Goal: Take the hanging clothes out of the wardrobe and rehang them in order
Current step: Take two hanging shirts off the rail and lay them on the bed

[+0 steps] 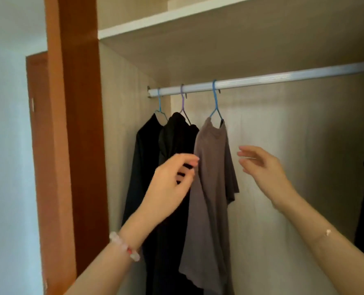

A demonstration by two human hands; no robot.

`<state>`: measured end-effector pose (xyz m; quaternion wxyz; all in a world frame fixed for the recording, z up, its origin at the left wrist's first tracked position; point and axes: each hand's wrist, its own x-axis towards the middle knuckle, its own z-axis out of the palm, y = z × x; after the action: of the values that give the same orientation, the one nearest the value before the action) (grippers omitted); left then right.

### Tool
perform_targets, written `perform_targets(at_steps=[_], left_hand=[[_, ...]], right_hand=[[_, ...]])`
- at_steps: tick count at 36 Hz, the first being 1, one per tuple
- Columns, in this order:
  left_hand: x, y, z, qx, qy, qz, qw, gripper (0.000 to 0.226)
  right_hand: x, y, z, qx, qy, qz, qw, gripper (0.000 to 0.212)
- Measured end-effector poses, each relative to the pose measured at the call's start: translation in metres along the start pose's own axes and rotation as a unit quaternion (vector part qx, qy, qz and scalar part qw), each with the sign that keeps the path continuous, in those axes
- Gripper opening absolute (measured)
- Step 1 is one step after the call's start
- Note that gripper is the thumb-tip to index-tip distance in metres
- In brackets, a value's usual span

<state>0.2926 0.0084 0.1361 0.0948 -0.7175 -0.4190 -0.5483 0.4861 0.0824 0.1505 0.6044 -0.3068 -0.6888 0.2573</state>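
Wooden wardrobe (293, 135) holds black garments (174, 139), grey shirt (213, 171); left hand (168, 182), right hand (264, 167) loose, empty.

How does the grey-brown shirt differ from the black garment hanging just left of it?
The grey-brown shirt is pale; the middle black garment is dark. The shirt hangs on a blue hanger, the black garment on a purple hanger. The shirt has bare space to its right; the black garment overlaps the leftmost black garment. Both hang from the same white rail.
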Motion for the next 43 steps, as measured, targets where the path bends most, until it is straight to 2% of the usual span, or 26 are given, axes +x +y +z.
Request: perform_targets(at_steps=[2,4,8,10,12,15,17,23,27,30,33,36,39,41,43], left_hand=[[0.03,-0.005,-0.021,0.013,0.061,-0.005,0.998,0.028],[0.063,-0.013,-0.035,0.039,0.092,-0.015,0.995,0.029],[0.125,-0.032,-0.043,0.091,0.037,-0.093,0.991,0.044],[0.147,-0.038,-0.038,0.039,-0.005,-0.159,0.986,0.053],[0.16,-0.044,-0.031,-0.021,-0.039,-0.212,0.976,0.06],[0.168,-0.057,-0.021,-0.054,-0.062,-0.255,0.964,0.065],[0.17,-0.068,-0.018,-0.09,-0.056,-0.286,0.952,0.061],[0.177,-0.089,-0.015,-0.209,-0.067,-0.335,0.916,0.056],[0.182,-0.095,-0.015,-0.228,-0.07,-0.372,0.897,0.021],[0.185,-0.1,-0.014,-0.247,-0.073,-0.382,0.887,0.024],[0.186,-0.097,-0.014,-0.248,-0.08,-0.375,0.889,0.01],[0.19,-0.096,-0.014,-0.241,-0.08,-0.359,0.898,0.024],[0.187,-0.099,-0.02,-0.237,-0.094,-0.377,0.89,0.017],[0.188,-0.104,-0.024,-0.256,-0.101,-0.384,0.881,0.008],[0.191,-0.106,-0.028,-0.278,-0.118,-0.375,0.876,0.008]], right_hand=[[0.024,-0.021,0.013,0.054,-0.013,0.029,0.998,0.03],[0.047,-0.04,0.023,0.071,-0.043,0.052,0.995,0.035],[0.091,-0.059,0.041,0.041,-0.065,0.083,0.994,0.053],[0.108,-0.061,0.048,0.04,-0.067,0.112,0.991,0.059],[0.117,-0.062,0.056,0.055,-0.076,0.149,0.984,0.051],[0.123,-0.058,0.066,0.06,-0.091,0.192,0.975,0.018],[0.124,-0.053,0.072,0.044,-0.092,0.206,0.973,0.008],[0.128,-0.038,0.087,0.061,-0.02,0.208,0.976,0.012],[0.128,-0.032,0.087,0.072,0.05,0.205,0.975,0.026],[0.126,-0.033,0.081,0.088,0.062,0.203,0.973,0.028],[0.125,-0.036,0.074,0.085,0.065,0.197,0.975,0.027],[0.126,-0.04,0.069,0.047,0.074,0.191,0.978,0.034],[0.128,-0.044,0.065,-0.007,0.073,0.189,0.979,0.039],[0.129,-0.047,0.064,-0.025,0.067,0.186,0.98,0.036],[0.129,-0.051,0.063,-0.037,0.063,0.183,0.98,0.027]])
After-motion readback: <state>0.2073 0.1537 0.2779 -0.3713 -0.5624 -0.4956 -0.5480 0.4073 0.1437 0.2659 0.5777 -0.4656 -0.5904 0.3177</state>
